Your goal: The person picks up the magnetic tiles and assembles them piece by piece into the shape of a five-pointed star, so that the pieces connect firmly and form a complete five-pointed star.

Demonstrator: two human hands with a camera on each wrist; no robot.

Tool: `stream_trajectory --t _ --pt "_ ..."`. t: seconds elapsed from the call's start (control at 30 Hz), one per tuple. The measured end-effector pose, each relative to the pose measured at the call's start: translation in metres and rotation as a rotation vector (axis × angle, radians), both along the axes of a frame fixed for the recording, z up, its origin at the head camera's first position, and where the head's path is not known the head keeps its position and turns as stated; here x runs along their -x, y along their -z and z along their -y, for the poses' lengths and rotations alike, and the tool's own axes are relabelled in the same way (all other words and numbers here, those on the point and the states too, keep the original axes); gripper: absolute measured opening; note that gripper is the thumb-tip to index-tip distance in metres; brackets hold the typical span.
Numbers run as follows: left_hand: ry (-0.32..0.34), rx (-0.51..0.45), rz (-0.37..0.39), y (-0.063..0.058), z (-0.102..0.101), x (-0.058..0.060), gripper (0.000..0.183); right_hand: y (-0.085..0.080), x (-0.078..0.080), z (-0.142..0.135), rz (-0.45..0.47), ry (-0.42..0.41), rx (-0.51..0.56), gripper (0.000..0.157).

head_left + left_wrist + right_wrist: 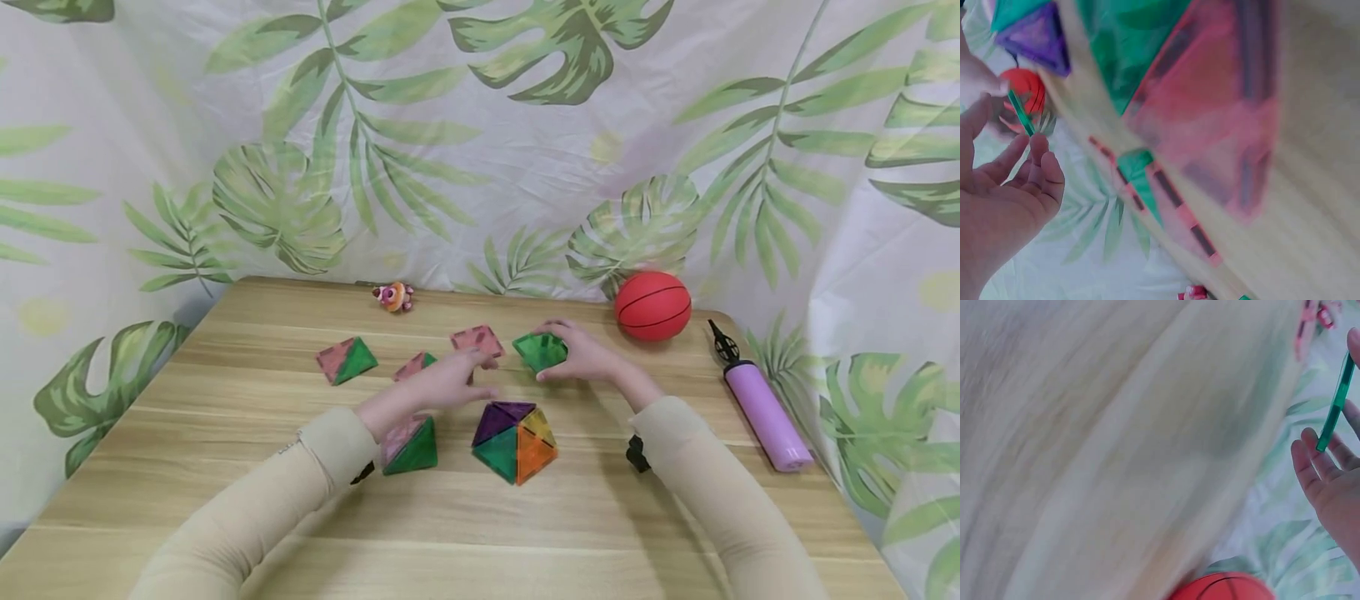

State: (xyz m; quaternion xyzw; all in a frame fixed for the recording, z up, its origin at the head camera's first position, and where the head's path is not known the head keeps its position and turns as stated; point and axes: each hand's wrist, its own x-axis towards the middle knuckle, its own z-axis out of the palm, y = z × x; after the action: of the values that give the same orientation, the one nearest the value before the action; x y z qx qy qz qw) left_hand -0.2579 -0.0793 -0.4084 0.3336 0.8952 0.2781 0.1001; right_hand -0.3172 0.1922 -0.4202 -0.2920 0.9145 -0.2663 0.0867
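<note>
My right hand [581, 350] pinches a green translucent magnetic tile [540, 353] by its edges above the far middle of the table. The right wrist view shows that tile edge-on between thumb and fingers. Left of it, my left hand [444, 382] hovers with thumb and fingers apart, holding nothing. Below the hands lies a pentagon of triangular tiles [534, 454] in purple, green, orange and yellow. Red-and-green tile pairs [349, 361] lie to the left, one partly hidden behind my left hand. A pink-and-green pair [415, 450] sits by my left wrist, and a red tile [477, 340] beyond my fingers.
A red ball [652, 306] sits at the back right of the wooden table [570, 533]. A purple hand pump [765, 417] lies along the right edge. Near the back edge stands a small toy figure [393, 297], before a leaf-patterned curtain.
</note>
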Motion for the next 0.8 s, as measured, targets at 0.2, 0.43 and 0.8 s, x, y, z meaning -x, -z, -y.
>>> stream_trajectory --t 0.2,0.43,0.8 --pt "-0.071 -0.139 -0.042 -0.009 0.001 0.019 0.03 -0.015 -0.016 0.013 -0.101 -0.073 0.025 0.076" --pt "-0.162 -0.229 0.075 -0.008 -0.002 0.026 0.026 -0.019 -0.033 0.027 -0.131 -0.141 0.064 0.077" --pt "-0.166 -0.226 0.23 0.003 -0.006 0.029 0.023 -0.015 -0.042 0.038 -0.102 -0.172 0.072 0.078"
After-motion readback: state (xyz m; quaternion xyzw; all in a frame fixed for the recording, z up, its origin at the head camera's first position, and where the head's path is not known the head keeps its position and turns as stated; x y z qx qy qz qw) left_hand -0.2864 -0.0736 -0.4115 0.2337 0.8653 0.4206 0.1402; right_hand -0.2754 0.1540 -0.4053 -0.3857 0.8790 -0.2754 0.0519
